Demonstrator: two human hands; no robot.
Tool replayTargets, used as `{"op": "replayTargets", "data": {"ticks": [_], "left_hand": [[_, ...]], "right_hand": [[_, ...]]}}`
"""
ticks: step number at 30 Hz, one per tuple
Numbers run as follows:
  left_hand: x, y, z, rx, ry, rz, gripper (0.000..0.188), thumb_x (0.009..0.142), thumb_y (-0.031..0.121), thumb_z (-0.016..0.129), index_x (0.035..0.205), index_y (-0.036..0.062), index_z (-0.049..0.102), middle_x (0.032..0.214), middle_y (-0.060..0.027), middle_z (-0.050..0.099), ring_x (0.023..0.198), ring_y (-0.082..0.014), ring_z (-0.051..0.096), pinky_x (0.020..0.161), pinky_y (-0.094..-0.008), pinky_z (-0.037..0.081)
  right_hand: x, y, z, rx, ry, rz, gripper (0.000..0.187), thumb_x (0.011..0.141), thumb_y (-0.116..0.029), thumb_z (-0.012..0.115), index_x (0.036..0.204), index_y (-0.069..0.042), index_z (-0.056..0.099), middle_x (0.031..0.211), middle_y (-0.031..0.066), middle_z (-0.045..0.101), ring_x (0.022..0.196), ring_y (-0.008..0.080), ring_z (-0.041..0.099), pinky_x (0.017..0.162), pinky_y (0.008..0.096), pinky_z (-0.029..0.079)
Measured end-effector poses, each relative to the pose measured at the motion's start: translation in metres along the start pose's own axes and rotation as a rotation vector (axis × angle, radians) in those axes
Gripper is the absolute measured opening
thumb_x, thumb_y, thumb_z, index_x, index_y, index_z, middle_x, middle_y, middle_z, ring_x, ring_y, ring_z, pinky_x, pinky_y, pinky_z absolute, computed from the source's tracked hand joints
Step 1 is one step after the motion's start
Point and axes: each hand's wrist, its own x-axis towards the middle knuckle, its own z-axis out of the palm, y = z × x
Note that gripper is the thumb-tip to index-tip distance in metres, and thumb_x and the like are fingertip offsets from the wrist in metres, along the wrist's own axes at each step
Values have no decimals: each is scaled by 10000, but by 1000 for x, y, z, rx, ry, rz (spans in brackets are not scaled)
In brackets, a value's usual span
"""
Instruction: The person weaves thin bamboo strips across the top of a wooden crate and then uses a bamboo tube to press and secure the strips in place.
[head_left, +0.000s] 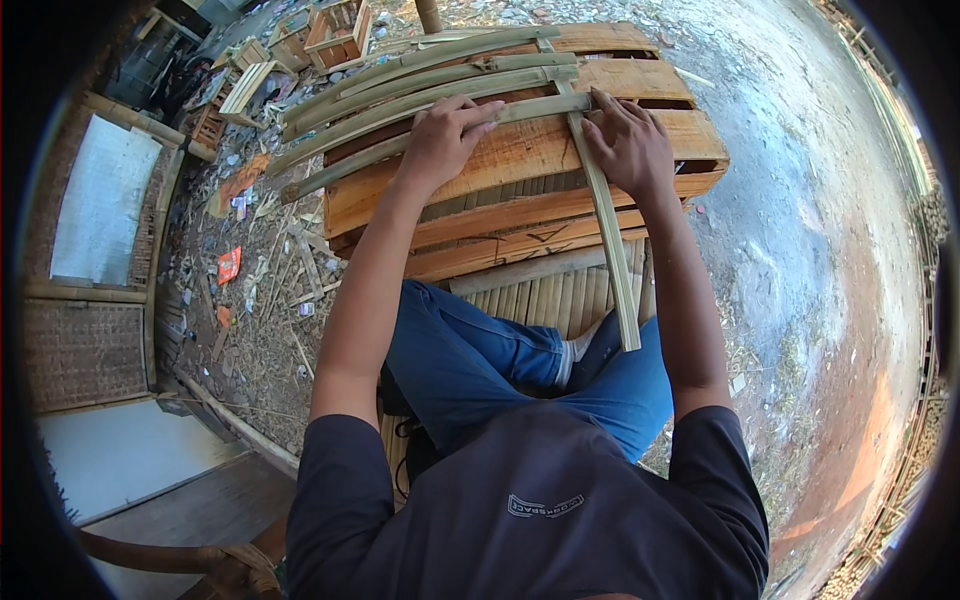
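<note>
A wooden slatted crate (380, 200) stands in front of my crossed legs, with several bamboo strips (440, 98) lying side by side over its top. Another long bamboo strip (612, 240) crosses them near their right ends and slopes down toward my knee. My left hand (443, 142) is closed around the nearest lengthwise bamboo strip (540, 107), thumb and index finger along it. At that strip's right end, where it meets the crosspiece, my right hand (632, 148) presses with curled fingers; its palm side is hidden.
Beneath the crate is a bamboo-slat platform (540, 300). Small wooden crates (338, 35) sit at the far left, among litter and scraps on the ground. A woven wall with a pale panel (105, 200) rises at left. Bare ground (790, 250) stretches right.
</note>
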Motion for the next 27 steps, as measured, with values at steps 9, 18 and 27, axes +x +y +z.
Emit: {"op": "replayTargets", "data": {"ticks": [9, 18, 27], "left_hand": [[1, -2, 0, 7, -23, 14, 325, 977, 270, 690, 1300, 279, 729, 998, -39, 682, 945, -260, 657, 855, -452, 532], [-1, -6, 3, 50, 4, 50, 327, 993, 286, 668, 1315, 296, 718, 1016, -17, 685, 945, -245, 661, 915, -450, 494], [-4, -2, 2, 39, -30, -22, 322, 1007, 274, 653, 1323, 294, 713, 1032, -13, 698, 910, -239, 674, 875, -422, 457]], "right_hand": [[-3, -2, 4, -18, 76, -13, 568, 985, -492, 538, 1448, -170, 600, 1372, 81, 682, 1349, 277, 565, 1175, 428, 357], [-3, -2, 6, -10, 78, -12, 574, 983, -491, 543, 1455, -168, 593, 1406, 81, 659, 1361, 280, 556, 1189, 445, 339], [-2, -1, 6, 15, 64, -15, 575, 987, -492, 542, 1460, -168, 587, 1418, 73, 651, 1374, 279, 543, 1198, 444, 328]]}}
